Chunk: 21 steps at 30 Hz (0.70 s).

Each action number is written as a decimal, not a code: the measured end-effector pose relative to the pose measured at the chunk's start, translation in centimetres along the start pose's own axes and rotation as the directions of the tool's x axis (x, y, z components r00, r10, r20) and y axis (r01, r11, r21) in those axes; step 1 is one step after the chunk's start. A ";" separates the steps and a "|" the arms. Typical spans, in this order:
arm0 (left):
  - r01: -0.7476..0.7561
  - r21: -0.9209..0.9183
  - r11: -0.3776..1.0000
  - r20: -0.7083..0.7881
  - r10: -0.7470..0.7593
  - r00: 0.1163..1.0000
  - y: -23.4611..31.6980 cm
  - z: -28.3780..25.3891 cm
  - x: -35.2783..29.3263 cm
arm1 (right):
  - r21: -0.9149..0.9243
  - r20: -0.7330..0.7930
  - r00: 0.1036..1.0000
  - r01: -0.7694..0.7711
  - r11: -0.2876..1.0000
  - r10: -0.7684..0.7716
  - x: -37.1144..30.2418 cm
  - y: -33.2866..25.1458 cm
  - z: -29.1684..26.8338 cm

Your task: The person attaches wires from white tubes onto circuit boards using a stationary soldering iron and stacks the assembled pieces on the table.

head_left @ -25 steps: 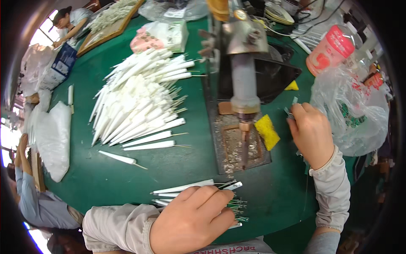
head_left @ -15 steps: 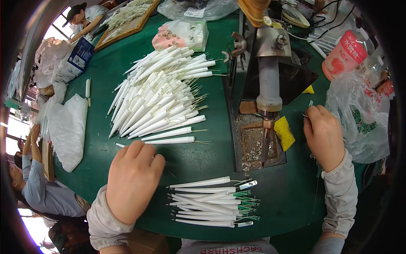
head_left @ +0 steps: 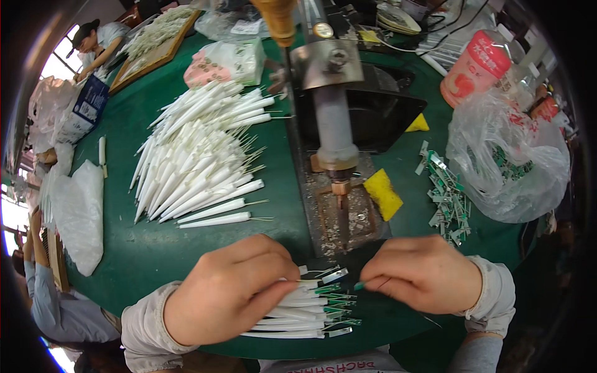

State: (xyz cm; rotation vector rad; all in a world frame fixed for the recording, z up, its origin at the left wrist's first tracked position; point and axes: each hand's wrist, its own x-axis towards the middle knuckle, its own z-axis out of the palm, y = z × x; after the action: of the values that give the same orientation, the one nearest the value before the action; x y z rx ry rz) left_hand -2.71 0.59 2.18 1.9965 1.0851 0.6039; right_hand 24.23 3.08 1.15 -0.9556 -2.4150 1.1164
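Observation:
My left hand (head_left: pixel 233 291) is closed in a pinch at the near middle. Thin wires poke from its fingertips; the white tapered stick they belong to is hidden in the palm. Facing it, my right hand (head_left: pixel 429 275) pinches a small green circuit board (head_left: pixel 359 286), a short gap from the left fingertips. Below and between the hands lies a row of white sticks with green boards (head_left: pixel 298 314) at their right ends, partly covered by my left hand. A soldering iron (head_left: pixel 336 124) hangs tip down in its stand, just beyond the hands.
A large pile of white tapered sticks with wires (head_left: pixel 193 155) lies at left. Loose green boards (head_left: pixel 449 202) lie right, beside a clear plastic bag (head_left: pixel 510 161). A yellow sponge (head_left: pixel 382 194) adjoins the iron's base. A pink bottle (head_left: pixel 476 68) stands far right. Other people work at left.
Both hands have come toward each other over the near row, the right leaving the loose boards with one in its fingers. My left hand has moved right from the pile. The view has shifted.

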 end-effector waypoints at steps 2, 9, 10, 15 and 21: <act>-0.030 -0.028 0.999 0.003 0.030 1.000 0.7 0.6 0.7 | 0.201 0.076 0.997 -0.023 0.979 0.007 -0.1 -0.4 0.4; -0.033 -0.135 0.990 0.016 0.035 0.999 1.0 2.5 0.6 | 0.412 0.173 0.973 -0.210 0.887 0.150 0.1 0.4 0.7; -0.036 -0.141 0.989 -0.002 0.036 0.999 0.9 2.7 0.6 | 0.411 0.172 0.973 -0.213 0.887 0.154 0.0 0.5 0.8; -0.173 0.045 0.984 -0.084 0.176 0.981 0.9 3.5 0.1 | 0.700 0.424 0.877 -0.476 0.532 0.226 0.0 1.3 1.5; -0.610 0.742 0.277 0.189 0.786 0.588 1.3 3.8 -0.1 | 0.660 0.631 0.753 -0.648 0.381 0.188 0.9 1.2 0.7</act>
State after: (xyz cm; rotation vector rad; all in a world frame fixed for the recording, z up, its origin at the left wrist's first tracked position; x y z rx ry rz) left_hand 0.57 -1.46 0.96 3.3125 0.4592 0.9445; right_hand 23.73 3.88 -0.22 -1.0090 -1.3620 2.6713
